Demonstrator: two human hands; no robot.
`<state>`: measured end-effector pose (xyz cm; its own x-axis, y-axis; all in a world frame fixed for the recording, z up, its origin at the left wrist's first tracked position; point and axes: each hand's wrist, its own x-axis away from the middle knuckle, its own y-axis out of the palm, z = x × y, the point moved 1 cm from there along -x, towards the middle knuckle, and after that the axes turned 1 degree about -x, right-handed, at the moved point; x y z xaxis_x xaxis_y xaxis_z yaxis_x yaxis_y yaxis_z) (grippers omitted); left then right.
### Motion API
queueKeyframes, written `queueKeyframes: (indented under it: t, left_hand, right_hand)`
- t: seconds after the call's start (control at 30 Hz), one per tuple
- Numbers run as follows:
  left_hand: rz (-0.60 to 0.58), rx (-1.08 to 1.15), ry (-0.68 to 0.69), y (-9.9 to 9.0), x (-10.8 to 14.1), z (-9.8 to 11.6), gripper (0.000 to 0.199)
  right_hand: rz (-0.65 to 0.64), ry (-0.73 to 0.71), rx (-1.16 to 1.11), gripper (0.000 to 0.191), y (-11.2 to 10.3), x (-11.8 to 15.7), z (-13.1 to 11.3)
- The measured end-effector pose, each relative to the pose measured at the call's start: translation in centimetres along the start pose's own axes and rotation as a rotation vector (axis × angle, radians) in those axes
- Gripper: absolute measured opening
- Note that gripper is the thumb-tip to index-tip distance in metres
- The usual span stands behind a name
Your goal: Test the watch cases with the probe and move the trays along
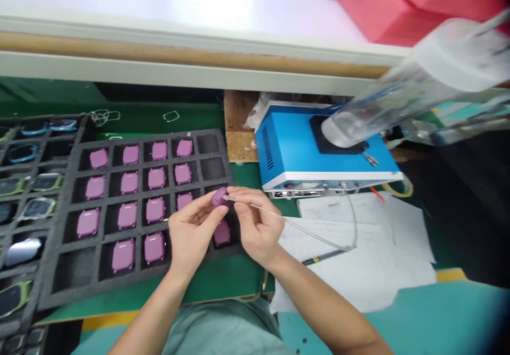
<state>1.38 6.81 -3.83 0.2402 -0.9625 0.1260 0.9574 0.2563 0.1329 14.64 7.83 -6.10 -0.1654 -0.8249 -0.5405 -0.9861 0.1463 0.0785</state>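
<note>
- Head view, centre of the frame: fingers of the left hand pinch a small purple, rounded case above the black foam tray; fingers of the right hand grip the thin grey cable near its tip, which meets the case.
- Progress: this piece appears in hand; similar purple cases lie in compartments left of centre, which of them finished cannot be told.
- Writing: pale marks on the cases and print on white papers, lower right, are illegible.

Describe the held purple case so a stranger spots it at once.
Left of the blue box is a dark tray of purple cases. Over its right side, the left hand holds one case. Unlike its neighbours, it is outside the tray.
</note>
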Motion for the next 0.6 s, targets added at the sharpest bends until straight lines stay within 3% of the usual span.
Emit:
queueKeyframes:
  t: [0.3,0.6]
  left_hand:
    - [0.010,-0.035,0.068,-0.12,-0.46,-0.16,0.030]
    - [0.007,-0.032,0.050,-0.10,-0.36,0.00,0.032]
  right_hand:
    - [0.022,-0.038,0.023,0.015,0.43,-0.87,-0.27]
    - [0.016,-0.018,0.021,0.015,0.38,-0.53,0.03]
